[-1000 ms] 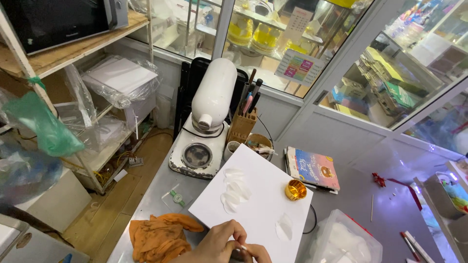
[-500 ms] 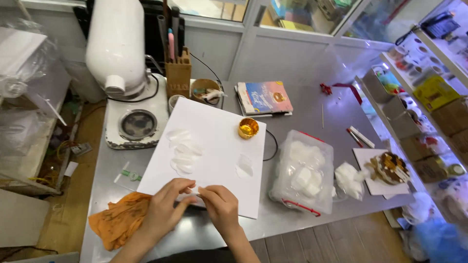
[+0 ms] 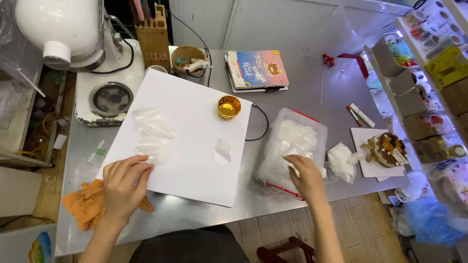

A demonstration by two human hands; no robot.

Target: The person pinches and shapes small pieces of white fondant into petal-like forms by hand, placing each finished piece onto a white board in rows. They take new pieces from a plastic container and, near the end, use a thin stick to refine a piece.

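Clearly the big white board (image 3: 190,146) is laid flat across the steel table (image 3: 312,97) as a clean surface, since thin white petal-like pieces (image 3: 152,132) sit on it in a loose overlapping column near its left edge, with 2 more small pieces (image 3: 222,152) lying apart nearer the middle. The left hand (image 3: 123,187) rests palm down on the near left corner of that board, fingers slightly spread and flat, the fingertips just touching the lowest piece of the column, as if steadying it; it pinches nothing that I can see. An orange cloth (image 3: 87,204) lies partly under that wrist, half tucked below the board. The right hand (image 3: 306,178) reaches out to the side, arm extended away from the body, into the clear plastic container (image 3: 292,146) that stands just right of the board and holds a heap of the same white pieces; its fingers are curled down inside, and they seem to be closing on 1 piece, though the pile hides the tips, so I cannot tell for sure. A small gold foil cup (image 3: 229,106) stands upright near the board's far edge, within easy reach of both hands. Behind it are a white stand mixer (image 3: 68,39), a wooden knife block (image 3: 153,36) and a colourful book (image 3: 257,68), all well apart from the hands.
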